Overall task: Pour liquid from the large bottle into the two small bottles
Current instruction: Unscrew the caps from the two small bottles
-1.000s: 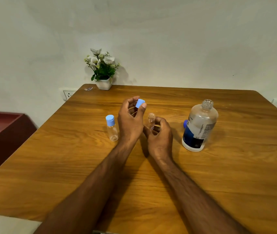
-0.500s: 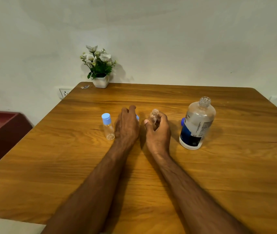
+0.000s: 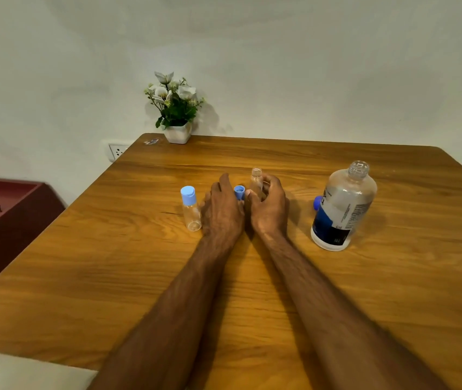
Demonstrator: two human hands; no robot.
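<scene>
My right hand (image 3: 269,206) is closed around a small clear bottle (image 3: 256,181) that stands upright on the table with its neck uncapped. My left hand (image 3: 221,209) lies low on the table just left of it, thumb and forefinger pinching a small blue cap (image 3: 239,192) that rests open end up between the two hands. A second small clear bottle (image 3: 191,211) with a blue cap on stands touching the left side of my left hand. The large clear bottle (image 3: 342,206) with a blue-and-black label stands uncapped to the right, its blue cap (image 3: 317,202) lying behind it.
The wooden table (image 3: 365,291) reaches back to a white wall. A white pot of flowers (image 3: 175,108) sits at the far left corner. A dark red cabinet (image 3: 4,215) stands left of the table, and a wall socket (image 3: 117,152) is behind it.
My left hand has come down from above the table with the blue cap and lowered it onto the table between my hands. The right hand still holds the open small bottle.
</scene>
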